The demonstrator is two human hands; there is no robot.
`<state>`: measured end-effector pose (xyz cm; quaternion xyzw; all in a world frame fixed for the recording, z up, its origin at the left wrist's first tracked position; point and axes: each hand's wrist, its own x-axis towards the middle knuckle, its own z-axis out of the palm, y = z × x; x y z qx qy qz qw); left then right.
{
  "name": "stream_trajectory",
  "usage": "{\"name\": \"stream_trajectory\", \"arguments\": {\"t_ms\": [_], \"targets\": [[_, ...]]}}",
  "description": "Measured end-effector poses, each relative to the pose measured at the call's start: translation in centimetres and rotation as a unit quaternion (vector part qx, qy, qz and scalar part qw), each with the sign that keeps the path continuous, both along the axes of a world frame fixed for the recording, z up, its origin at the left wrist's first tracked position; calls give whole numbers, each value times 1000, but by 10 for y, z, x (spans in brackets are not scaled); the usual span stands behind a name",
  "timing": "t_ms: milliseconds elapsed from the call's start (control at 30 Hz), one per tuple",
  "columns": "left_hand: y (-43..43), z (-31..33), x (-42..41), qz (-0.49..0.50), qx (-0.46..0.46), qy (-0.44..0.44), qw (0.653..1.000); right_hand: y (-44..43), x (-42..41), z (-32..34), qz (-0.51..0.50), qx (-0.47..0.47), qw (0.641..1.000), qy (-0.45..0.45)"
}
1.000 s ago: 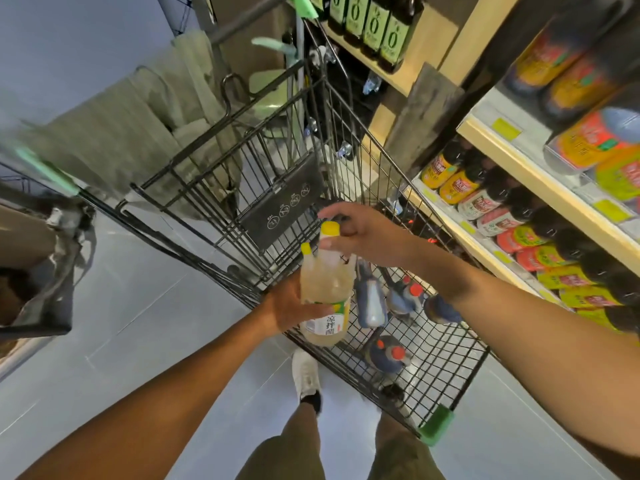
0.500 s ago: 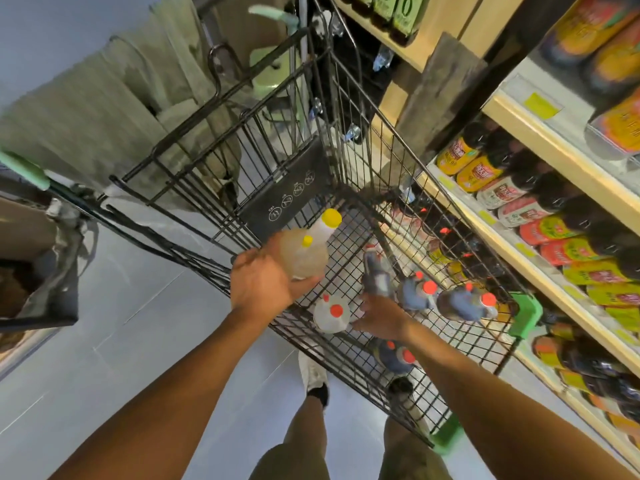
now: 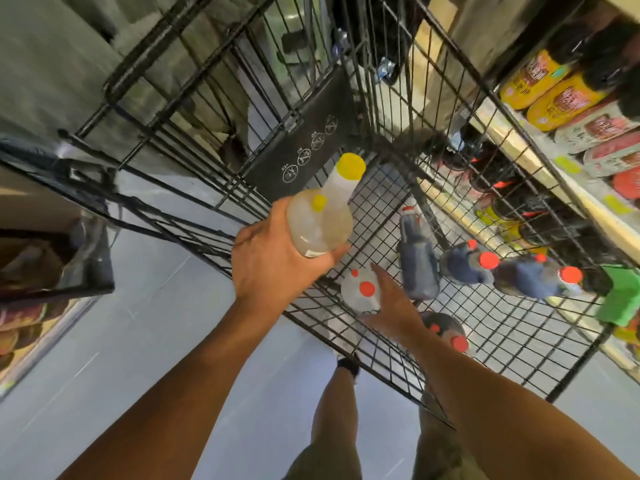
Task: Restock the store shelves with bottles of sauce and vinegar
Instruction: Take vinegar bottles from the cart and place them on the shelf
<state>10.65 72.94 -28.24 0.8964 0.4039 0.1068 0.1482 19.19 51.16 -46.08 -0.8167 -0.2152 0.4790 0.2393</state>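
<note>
My left hand [image 3: 270, 268] grips a pale vinegar bottle [image 3: 322, 223] with a yellow cap, held tilted above the wire cart [image 3: 304, 143]. My right hand [image 3: 394, 310] is down inside the cart, its thumb and fingers round the right side of a clear bottle [image 3: 356, 289] with a red cap. Several dark sauce bottles with red caps stand on the cart floor: one [image 3: 417, 261] just right of the clear bottle, two more [image 3: 464, 265] [image 3: 530, 278] further right, and one [image 3: 446, 327] partly hidden behind my right wrist.
Store shelves [image 3: 519, 147] stocked with dark bottles run along the right, close against the cart's side. A green bumper [image 3: 620, 296] caps the cart's near right corner. A second trolley [image 3: 69, 271] stands at the left, with grey floor [image 3: 121, 341] between. My legs show below.
My right hand left the yellow cap, dropped into the cart and closed on the clear bottle. My left hand tilted the pale bottle and kept hold. The view swung downward.
</note>
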Motion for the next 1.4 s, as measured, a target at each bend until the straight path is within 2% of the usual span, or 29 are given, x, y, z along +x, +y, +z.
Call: {"name": "stream_trajectory", "arguments": {"t_ms": [200,400,533,600,700,833,900,1000,1133,1300,1400], "targets": [[-1,-3,-2,-10,-32,-6,999,4,0,-16,-8,54,997,-51],[-1,-4,-1,12,-74,-9,997,23,0,10,-143,106,984,-28],[4,4,1,39,-170,0,985,32,12,65,-224,146,964,4],[7,15,0,67,-272,-42,959,35,28,102,-242,186,952,24],[13,39,0,121,-434,-159,878,38,59,167,-250,254,933,53],[18,80,16,116,-561,-252,780,35,89,249,-288,314,898,112],[17,98,25,92,-603,-262,748,28,97,282,-315,341,867,182],[8,125,37,31,-656,-262,707,15,106,319,-314,329,857,242],[-16,159,59,2,-691,-220,689,-7,104,360,-323,348,833,282],[-62,195,83,-66,-703,-191,682,-52,99,407,-340,387,841,166],[-98,213,97,-127,-709,-197,665,-93,100,425,-363,414,826,120]]}}
